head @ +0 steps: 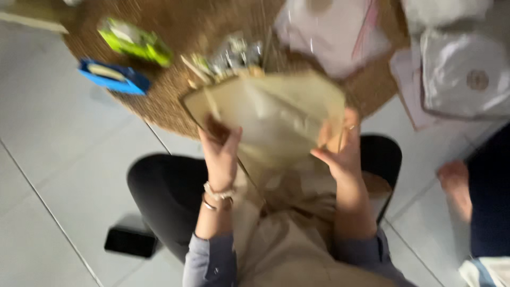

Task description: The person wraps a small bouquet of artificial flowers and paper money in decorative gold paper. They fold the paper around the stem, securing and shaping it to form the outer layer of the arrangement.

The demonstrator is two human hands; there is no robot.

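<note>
A thin beige sheet (276, 114), blurred and creased, is held up above the lap, gripped at its lower left edge by the left hand (220, 154) and at its right edge by the right hand (340, 151), both closed on it. Behind it a round woven mat (175, 101) is seen on the tiled floor (64, 159), bearing a blue tape dispenser (114, 76) and a green packet (135, 41); a dark phone (130, 242) lies beside the knee.

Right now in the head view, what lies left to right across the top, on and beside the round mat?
Blue box → green packet → pale zip bag → silvery bag.
</note>
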